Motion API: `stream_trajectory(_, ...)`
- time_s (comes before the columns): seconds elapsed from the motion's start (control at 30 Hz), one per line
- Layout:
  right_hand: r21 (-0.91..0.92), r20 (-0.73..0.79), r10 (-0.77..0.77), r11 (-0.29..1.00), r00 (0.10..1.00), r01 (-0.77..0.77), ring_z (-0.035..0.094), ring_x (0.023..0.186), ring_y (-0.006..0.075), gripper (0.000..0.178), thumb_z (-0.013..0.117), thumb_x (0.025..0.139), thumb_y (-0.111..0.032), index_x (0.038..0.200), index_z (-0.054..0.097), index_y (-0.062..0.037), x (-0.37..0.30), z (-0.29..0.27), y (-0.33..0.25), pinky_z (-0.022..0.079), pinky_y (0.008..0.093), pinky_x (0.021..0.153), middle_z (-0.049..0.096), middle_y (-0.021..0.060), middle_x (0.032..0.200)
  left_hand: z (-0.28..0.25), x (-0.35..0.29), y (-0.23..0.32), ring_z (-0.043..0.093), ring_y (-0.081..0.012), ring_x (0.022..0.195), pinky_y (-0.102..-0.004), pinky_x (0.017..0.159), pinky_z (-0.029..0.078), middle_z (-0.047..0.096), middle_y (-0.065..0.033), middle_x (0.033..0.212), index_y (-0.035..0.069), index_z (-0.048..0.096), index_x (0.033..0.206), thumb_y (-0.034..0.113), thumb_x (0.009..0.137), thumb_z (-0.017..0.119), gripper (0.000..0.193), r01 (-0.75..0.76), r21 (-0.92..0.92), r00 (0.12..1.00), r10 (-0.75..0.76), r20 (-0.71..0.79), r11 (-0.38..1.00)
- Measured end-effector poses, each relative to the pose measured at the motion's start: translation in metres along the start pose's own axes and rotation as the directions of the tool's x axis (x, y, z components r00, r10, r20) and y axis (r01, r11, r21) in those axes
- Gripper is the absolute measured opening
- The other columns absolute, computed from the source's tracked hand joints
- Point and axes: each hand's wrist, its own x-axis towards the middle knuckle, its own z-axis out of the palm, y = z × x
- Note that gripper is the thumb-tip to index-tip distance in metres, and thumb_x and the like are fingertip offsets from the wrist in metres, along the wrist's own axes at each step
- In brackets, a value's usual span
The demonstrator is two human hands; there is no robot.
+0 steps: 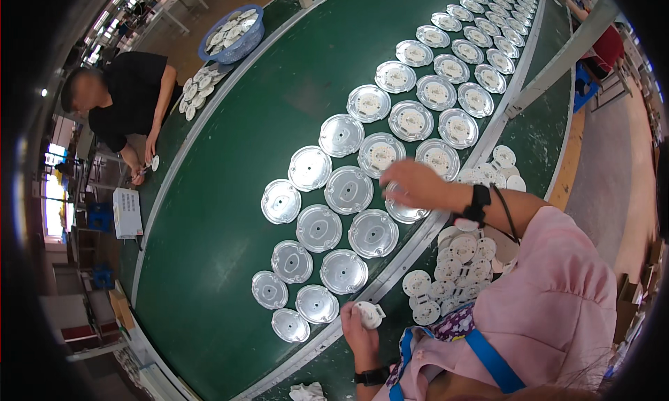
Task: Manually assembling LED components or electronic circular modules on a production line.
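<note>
My left hand (361, 335) grips a round white circuit board (369, 315) at the near rail of the green belt. Over a silvery metal disc (404, 207) in the row closest to me hovers my right hand (421, 186). Its fingers are bent and blurred, and whether anything is between them is hidden. Bare metal discs with a small centre hole, such as this one (318, 228), lie on the belt to the left. Farther along, the discs each carry a white round board, for instance this one (382, 155).
Loose white boards (463, 261) are heaped beside my body, with more boards (503, 157) farther along. A metal rail (380, 289) edges the green belt (216, 192). Across it, a person (132, 98) handles a board near a blue basket (244, 47). A slanted post (557, 63) rises at right.
</note>
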Motion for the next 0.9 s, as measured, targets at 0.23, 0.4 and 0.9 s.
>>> stream_trajectory(0.23,0.529,0.491,-0.099,0.823,0.866,-0.205,0.059,0.071,0.0275,0.031,0.058,0.080,-0.033,0.094,0.054,-0.0049,-0.034,0.008,-0.084,0.046,0.0341,0.062,0.060,0.0116,0.081,0.090,0.040,0.026,0.054,-0.0214,0.092,-0.0359,0.081,0.046,0.054,-0.0097,0.098,0.007,0.044,0.097,0.003,0.087,0.049,0.012,-0.075,-0.370,0.962,0.165,0.217,0.926)
stream_trajectory(0.4,0.718,0.307,0.197,0.594,0.931,-0.362,0.055,0.063,0.0143,0.027,0.059,0.082,-0.025,0.097,0.054,-0.0038,-0.010,0.011,-0.066,0.045,0.0305,0.057,0.057,0.0079,0.072,0.104,0.041,0.025,0.055,-0.0191,0.087,-0.0322,0.079,0.045,0.056,-0.0083,0.095,0.007,0.044,0.099,0.003,0.086,0.050,0.015,-0.139,-0.227,0.965,0.183,0.187,0.964)
stream_trajectory(0.9,0.187,-0.020,0.257,0.950,0.966,-0.249,0.061,0.071,0.0237,0.018,0.062,0.075,-0.021,0.088,0.062,-0.0087,0.152,0.011,0.070,0.047,0.0334,0.064,0.063,0.0085,0.076,-0.021,-0.025,-0.046,0.056,-0.0103,0.057,-0.0215,0.051,0.045,0.060,-0.0067,0.075,0.000,0.056,0.092,0.006,0.083,0.057,0.012,-0.131,0.699,0.990,0.128,0.057,0.703)
